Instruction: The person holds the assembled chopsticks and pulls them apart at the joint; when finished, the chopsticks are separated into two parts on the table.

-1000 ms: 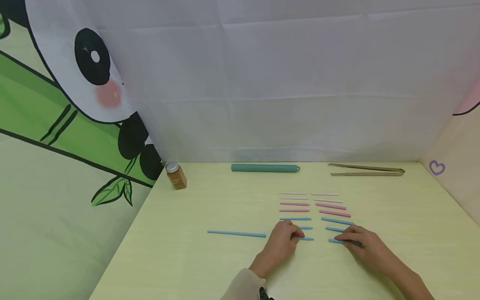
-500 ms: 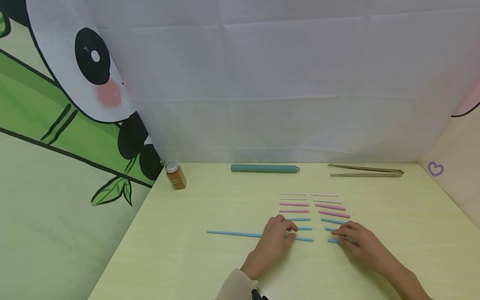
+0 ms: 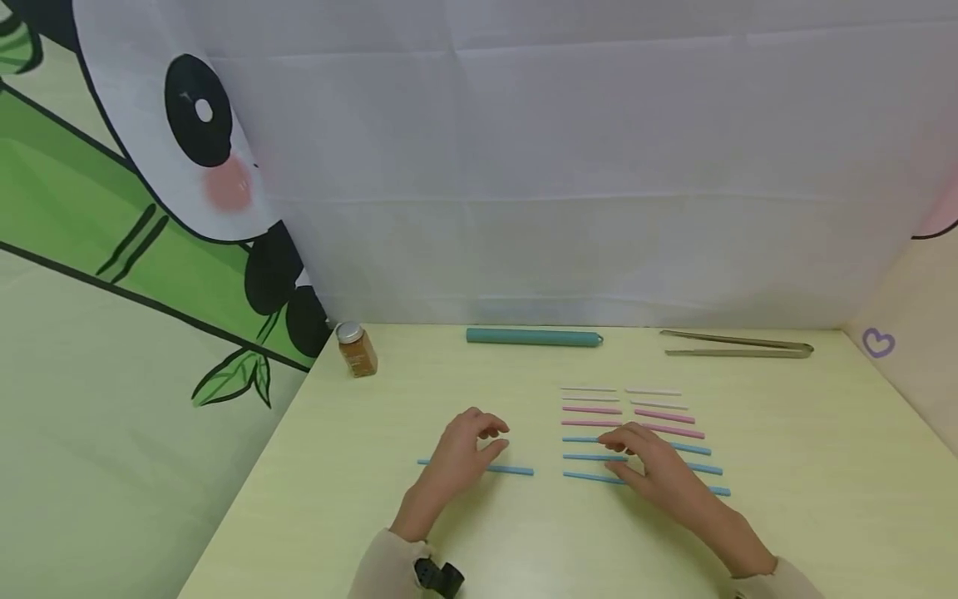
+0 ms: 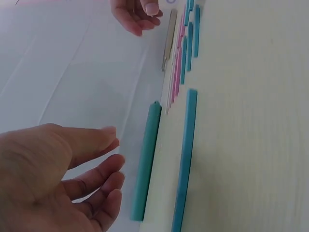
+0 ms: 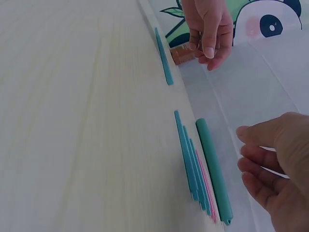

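My left hand [image 3: 458, 456], thumb and fingers apart and softly bent, hovers over a single thin blue stick [image 3: 513, 470] on the left of the table. It holds nothing in the left wrist view, where the same blue stick [image 4: 186, 159] lies beside it. My right hand [image 3: 662, 474] is also without anything between its fingers, above the two columns of sticks. Beneath it, blue sticks [image 3: 587, 476] are partly hidden in the head view. Pink sticks [image 3: 591, 423] lie beyond those, followed by thin white sticks [image 3: 590, 388]. The right wrist view shows the right hand [image 5: 277, 162] apart from the sticks.
Along the back edge lie a green rod [image 3: 534, 337] with a holed tip and metal tongs [image 3: 737, 344]. A small brown jar [image 3: 358, 351] with a silver lid stands at the back left. A white cloth [image 3: 539, 166] hangs behind the table [image 3: 314, 499].
My left hand has moved left from the left column to above the lone blue stick. The right hand has shifted left from the right column, uncovering the right ends of its blue sticks.
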Demonstrator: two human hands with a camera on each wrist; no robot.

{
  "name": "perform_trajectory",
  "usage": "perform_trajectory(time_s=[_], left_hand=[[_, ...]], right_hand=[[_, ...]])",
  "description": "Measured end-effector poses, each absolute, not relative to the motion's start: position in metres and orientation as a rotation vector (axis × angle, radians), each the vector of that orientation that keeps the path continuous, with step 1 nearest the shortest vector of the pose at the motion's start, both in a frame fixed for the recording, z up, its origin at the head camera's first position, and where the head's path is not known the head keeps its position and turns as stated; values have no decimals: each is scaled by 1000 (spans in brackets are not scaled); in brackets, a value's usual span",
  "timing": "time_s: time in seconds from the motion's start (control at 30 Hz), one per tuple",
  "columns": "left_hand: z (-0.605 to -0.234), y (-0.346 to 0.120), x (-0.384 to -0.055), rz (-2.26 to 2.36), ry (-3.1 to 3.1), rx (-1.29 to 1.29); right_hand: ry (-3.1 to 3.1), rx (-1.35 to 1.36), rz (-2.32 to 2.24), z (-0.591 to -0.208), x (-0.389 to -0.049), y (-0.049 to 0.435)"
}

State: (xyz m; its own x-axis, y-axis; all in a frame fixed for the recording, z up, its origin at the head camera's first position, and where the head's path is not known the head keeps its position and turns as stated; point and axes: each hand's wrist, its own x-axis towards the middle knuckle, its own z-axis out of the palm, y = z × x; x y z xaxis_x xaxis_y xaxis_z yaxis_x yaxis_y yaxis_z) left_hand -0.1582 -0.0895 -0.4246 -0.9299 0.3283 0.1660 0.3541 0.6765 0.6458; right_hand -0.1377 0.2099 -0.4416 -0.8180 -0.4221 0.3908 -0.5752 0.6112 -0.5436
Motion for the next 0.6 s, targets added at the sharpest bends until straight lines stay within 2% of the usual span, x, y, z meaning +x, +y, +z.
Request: perform_trajectory(time_s=[0.37,0.6], left_hand=[[-437,-162,-174,-1107,-2961,-549],[-449,-185,-176,-1140,-3027,-554]], right_hand=[[-2659,895,1159,-443,-157,152],[-2702,903,1317,-451,-161,122]])
